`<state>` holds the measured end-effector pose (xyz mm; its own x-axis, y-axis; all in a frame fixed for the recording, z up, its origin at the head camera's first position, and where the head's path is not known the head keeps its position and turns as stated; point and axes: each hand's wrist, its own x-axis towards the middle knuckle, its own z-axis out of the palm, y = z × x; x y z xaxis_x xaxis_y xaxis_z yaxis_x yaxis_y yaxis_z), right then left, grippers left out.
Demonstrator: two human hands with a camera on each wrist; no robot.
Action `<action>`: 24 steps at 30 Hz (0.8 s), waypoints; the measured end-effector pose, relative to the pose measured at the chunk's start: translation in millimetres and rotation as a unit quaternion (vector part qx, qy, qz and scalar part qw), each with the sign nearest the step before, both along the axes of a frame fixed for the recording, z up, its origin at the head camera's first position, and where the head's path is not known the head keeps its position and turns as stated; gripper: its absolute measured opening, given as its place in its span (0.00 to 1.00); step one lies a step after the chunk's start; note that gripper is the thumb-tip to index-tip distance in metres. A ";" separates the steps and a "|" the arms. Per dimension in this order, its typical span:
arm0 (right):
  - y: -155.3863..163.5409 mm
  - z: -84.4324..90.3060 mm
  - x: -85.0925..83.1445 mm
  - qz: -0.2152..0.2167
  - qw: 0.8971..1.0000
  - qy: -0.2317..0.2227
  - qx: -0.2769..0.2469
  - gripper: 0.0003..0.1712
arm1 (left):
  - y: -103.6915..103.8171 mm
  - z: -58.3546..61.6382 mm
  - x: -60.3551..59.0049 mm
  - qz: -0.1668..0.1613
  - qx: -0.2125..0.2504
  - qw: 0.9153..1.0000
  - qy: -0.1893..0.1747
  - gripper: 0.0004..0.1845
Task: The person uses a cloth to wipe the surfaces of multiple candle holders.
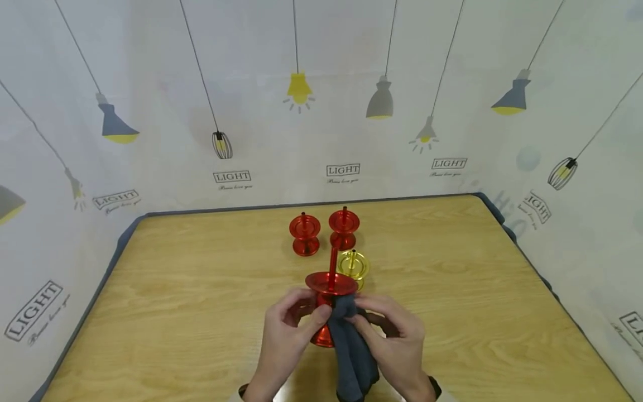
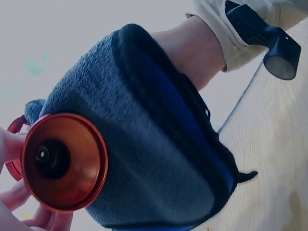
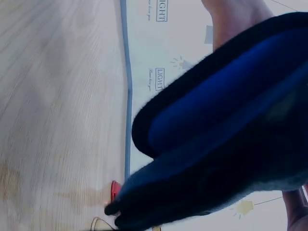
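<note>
Spool: red spool [image 1: 329, 296] upright, stem pointing up, near the table's [image 1: 201, 312] front edge.
Left hand [image 1: 286, 335]: grips its waist from the left.
Right hand [image 1: 397, 340]: presses grey cloth [image 1: 351, 352] against it from the right.

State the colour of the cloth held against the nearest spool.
Dark grey-blue cloth; clearest in the head view.

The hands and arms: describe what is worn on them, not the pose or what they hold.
The left hand and right hand are bare, with no gloves or rings to be seen. The left wrist view shows a cream ribbed cuff on the right forearm, with a black strap over it carrying a dark, rounded device. In the head view only slivers of light cuffs show at the bottom edge.
</note>
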<state>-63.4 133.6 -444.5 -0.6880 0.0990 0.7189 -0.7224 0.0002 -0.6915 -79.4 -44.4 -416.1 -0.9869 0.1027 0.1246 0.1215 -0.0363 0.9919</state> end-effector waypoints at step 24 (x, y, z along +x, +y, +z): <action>-2.5 -5.8 -7.6 0.020 0.998 -0.053 -0.008 0.21 | -5.4 -10.6 -5.6 -0.007 -0.002 1.000 0.006 0.11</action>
